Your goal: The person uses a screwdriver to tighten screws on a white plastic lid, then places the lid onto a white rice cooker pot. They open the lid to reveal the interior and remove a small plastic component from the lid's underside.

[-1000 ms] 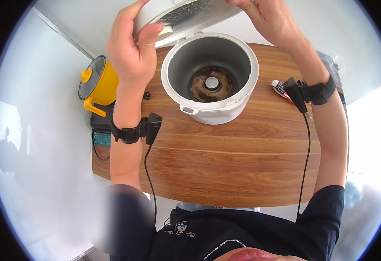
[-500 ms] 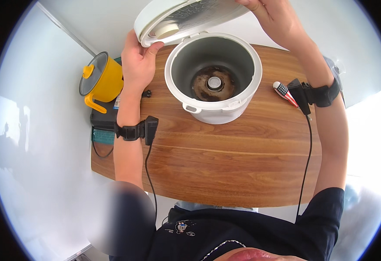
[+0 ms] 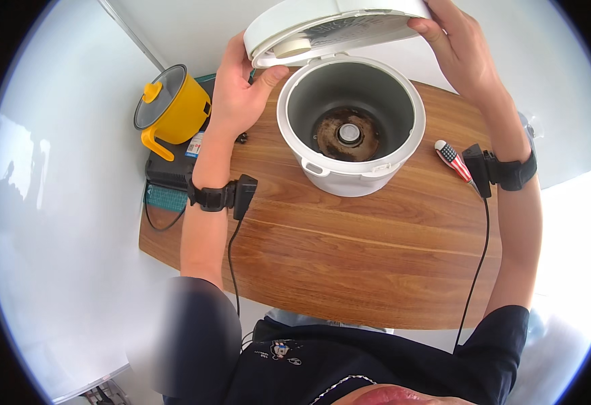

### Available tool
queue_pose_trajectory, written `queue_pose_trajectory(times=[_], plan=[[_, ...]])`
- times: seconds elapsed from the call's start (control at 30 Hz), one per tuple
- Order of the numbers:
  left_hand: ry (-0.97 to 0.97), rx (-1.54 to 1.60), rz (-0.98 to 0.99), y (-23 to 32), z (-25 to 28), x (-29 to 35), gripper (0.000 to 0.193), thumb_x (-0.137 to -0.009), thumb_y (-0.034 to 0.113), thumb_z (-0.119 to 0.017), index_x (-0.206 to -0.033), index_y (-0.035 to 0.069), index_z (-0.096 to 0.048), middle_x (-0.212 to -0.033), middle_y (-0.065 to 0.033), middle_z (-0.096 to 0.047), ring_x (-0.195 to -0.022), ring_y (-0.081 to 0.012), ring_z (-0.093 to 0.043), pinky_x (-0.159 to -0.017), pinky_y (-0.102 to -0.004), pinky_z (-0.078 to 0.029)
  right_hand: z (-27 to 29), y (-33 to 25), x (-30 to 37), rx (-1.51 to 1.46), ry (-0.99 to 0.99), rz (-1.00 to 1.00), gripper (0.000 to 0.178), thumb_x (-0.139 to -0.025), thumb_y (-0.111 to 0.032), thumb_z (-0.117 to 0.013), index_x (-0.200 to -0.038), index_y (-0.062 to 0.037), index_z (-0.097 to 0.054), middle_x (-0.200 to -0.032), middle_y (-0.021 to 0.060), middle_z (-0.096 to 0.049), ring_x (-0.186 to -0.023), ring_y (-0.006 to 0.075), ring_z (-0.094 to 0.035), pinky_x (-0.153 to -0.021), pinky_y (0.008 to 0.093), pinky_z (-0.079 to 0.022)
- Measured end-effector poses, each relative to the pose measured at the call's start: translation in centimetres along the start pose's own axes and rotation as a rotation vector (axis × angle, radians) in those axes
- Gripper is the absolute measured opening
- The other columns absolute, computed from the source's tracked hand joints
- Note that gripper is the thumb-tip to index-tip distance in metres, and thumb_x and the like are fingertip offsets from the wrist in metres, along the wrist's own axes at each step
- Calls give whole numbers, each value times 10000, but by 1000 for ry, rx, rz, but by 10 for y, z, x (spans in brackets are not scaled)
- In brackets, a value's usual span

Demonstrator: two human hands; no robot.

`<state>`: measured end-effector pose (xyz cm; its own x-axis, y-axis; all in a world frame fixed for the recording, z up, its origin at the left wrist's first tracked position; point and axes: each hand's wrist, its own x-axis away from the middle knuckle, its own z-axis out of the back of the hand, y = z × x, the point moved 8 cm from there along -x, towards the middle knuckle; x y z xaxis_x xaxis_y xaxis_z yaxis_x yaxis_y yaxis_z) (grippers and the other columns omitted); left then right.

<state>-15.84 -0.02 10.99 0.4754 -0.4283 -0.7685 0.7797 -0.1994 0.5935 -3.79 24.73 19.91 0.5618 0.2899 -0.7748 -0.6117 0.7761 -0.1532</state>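
A white rice cooker [image 3: 349, 183] stands on the wooden table with its inner pot out. Its grey inner wall and the brown-stained heating plate [image 3: 370, 145] with a round metal centre button show. Above the far rim, the white lid [image 3: 336, 15] is raised and tilted, part of its metal inner face visible. My left hand [image 3: 245, 94] is closed round the lid's left edge, thumb toward the cooker's rim. At the lid's right end my right hand [image 3: 461, 54] grips the edge, thumb below; some fingers are hidden behind it.
A yellow electric pot [image 3: 181, 111] with a lid sits at the left on a black box [image 3: 164, 169], beside a teal mat [image 3: 167, 197]. A screwdriver [image 3: 452, 158] with a flag-patterned handle lies right of the cooker. Black cables hang from both wrist straps.
Both hands have brought the lid slightly nearer and lower, and its inner face shows less. The whole view has shifted a little, with the cooker further right in the picture.
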Motion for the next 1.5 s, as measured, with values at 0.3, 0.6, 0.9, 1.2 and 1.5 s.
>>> queue_pose_trajectory(times=[0.3,0.6,0.9,1.2,1.5], plan=[[-57,-46,-90,27,4,-13,572,-984,250,-741,-1442,-9,-517,-1302,-89,-642,-1224,-203,-610,-1069,-346,-471,0,-1,4,-1,-29,-13,274,-1036,-182,-587,-1219,20,-556,-955,208,-668,-878,373,-684,-790,431,-536],[-57,-35,-94,18,13,-13,547,-1012,232,-708,-1447,-36,-510,-1304,-98,-645,-1195,-177,-604,-1060,-326,-458,-1,-5,5,-56,-51,-17,290,-1058,-214,-562,-1228,21,-544,-964,214,-662,-878,369,-677,-789,436,-531],[-189,27,-119,27,9,-13,638,-1067,427,-573,-1497,-27,-445,-1392,-111,-587,-1285,-189,-546,-1116,-364,-408,-1,-2,4,-10,-42,-44,320,-1069,-243,-553,-1238,29,-548,-986,219,-662,-897,360,-676,-802,431,-532],[-163,370,36,2,4,-9,543,-1138,327,-377,-1556,-20,-353,-1538,-132,-479,-1450,-249,-419,-1217,-423,-298,-5,-13,1,-173,-81,-72,405,-1099,-334,-496,-1279,28,-530,-1012,192,-650,-957,307,-655,-841,418,-521],[-96,485,3,8,-8,-9,506,-1132,306,-379,-1524,-13,-395,-1513,-137,-505,-1429,-245,-442,-1208,-424,-312,-17,-15,9,-271,-36,-142,508,-1113,-405,-432,-1382,25,-450,-1213,168,-581,-1123,244,-568,-981,384,-467]])
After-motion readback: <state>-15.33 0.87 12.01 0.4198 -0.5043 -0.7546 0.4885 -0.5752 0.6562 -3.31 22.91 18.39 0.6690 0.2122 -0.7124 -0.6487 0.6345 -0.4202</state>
